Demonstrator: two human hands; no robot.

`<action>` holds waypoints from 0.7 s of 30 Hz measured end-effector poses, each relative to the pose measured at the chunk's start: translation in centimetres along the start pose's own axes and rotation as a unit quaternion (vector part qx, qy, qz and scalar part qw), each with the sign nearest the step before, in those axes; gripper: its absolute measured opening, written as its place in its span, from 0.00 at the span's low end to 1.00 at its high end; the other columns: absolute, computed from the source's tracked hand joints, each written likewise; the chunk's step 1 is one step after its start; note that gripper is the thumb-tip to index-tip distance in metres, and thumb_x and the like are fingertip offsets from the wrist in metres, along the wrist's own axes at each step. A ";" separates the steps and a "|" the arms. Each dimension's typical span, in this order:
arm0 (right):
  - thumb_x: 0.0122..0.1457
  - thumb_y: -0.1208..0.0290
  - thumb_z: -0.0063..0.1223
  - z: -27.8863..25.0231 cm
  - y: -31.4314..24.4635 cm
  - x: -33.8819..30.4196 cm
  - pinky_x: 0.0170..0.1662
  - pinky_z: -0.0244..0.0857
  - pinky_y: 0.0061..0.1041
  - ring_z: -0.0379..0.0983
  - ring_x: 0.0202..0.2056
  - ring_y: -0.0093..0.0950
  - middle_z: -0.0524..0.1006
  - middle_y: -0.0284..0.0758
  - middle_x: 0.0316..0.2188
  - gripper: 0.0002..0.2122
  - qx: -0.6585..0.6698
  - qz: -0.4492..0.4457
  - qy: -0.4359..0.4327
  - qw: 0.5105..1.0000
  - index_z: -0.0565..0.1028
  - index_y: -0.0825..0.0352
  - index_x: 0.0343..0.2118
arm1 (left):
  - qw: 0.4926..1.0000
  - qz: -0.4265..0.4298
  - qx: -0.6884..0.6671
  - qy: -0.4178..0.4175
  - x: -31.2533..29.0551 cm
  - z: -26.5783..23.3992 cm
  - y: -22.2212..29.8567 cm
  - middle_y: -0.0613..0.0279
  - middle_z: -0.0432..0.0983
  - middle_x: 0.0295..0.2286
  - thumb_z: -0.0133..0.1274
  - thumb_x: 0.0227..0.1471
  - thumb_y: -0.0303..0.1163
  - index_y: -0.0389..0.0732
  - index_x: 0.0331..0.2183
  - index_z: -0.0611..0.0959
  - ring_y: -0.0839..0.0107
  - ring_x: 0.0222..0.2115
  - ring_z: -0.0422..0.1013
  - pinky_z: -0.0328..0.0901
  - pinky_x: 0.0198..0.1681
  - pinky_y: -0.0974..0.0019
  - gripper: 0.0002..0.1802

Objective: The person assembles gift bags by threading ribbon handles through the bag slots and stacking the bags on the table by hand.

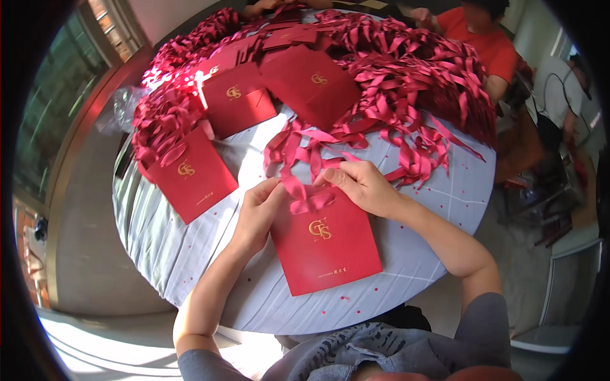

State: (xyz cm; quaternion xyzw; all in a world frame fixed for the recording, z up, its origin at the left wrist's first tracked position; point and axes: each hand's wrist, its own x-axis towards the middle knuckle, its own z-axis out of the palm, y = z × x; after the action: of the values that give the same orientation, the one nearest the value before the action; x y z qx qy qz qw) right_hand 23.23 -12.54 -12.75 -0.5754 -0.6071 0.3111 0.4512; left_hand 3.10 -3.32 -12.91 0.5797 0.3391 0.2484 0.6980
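A flat red paper gift bag (324, 254) with a gold emblem lies on the table right in front of me. Pink ribbon (311, 203) loops across its top edge. My left hand (259, 213) is closed at the bag's upper left corner, its fingertips pinched by the ribbon. At the upper right corner, my right hand (363, 187) pinches the ribbon between thumb and forefinger. Exactly where the ribbon passes through the bag is hard to make out. Loose pink ribbons (416, 155) lie just beyond my hands.
More red bags lie on the round cloth-covered table (190, 267), one bag (194, 174) to the left and another bag (311, 86) farther back. A big heap of ribbons (419, 70) covers the far right. A person in red (486, 47) sits there. Crumpled clear plastic (117, 111) is at the left edge.
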 end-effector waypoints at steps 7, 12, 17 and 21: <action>0.46 0.62 0.63 -0.2 -0.7 0.2 0.26 0.62 0.28 0.70 0.22 0.24 0.73 0.45 0.19 0.17 -0.006 -0.102 -0.043 0.994 0.72 0.73 0.24 | 0.999 0.014 0.010 -0.028 0.0 -0.6 0.0 0.62 0.75 0.36 0.46 0.56 0.33 0.33 0.42 0.77 0.75 0.37 0.70 0.64 0.41 0.72 0.15; 0.45 0.75 0.59 -0.2 0.1 -0.1 0.35 0.66 0.25 0.74 0.30 0.25 0.78 0.38 0.26 0.09 0.062 -0.118 -0.030 0.991 0.75 0.71 0.30 | 0.988 -0.024 -0.101 -0.111 1.0 -2.2 -1.0 0.58 0.74 0.40 0.45 0.55 0.28 0.31 0.45 0.74 0.69 0.41 0.70 0.64 0.46 0.68 0.16; 0.45 0.78 0.57 -0.5 -0.5 -0.6 0.36 0.66 0.24 0.75 0.31 0.25 0.77 0.38 0.26 0.09 0.068 -0.110 -0.022 0.991 0.74 0.73 0.31 | 0.962 -0.097 -0.091 -0.237 0.5 -2.0 0.6 0.55 0.71 0.44 0.53 0.50 0.28 0.38 0.50 0.68 0.65 0.45 0.68 0.62 0.48 0.65 0.24; 0.44 0.78 0.57 -0.1 0.0 -0.2 0.35 0.66 0.24 0.74 0.30 0.25 0.77 0.39 0.26 0.10 0.068 -0.141 -0.010 0.988 0.74 0.74 0.31 | 0.973 -0.147 0.001 -0.180 0.6 -2.4 0.6 0.60 0.71 0.45 0.52 0.50 0.23 0.38 0.52 0.70 0.68 0.46 0.67 0.61 0.51 0.67 0.25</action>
State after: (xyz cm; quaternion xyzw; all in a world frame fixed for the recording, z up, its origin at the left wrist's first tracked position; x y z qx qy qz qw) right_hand 23.31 -12.76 -12.69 -0.4496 -0.6638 0.2903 0.5225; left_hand 1.70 -1.26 -12.64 0.5597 0.2896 0.0342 0.7757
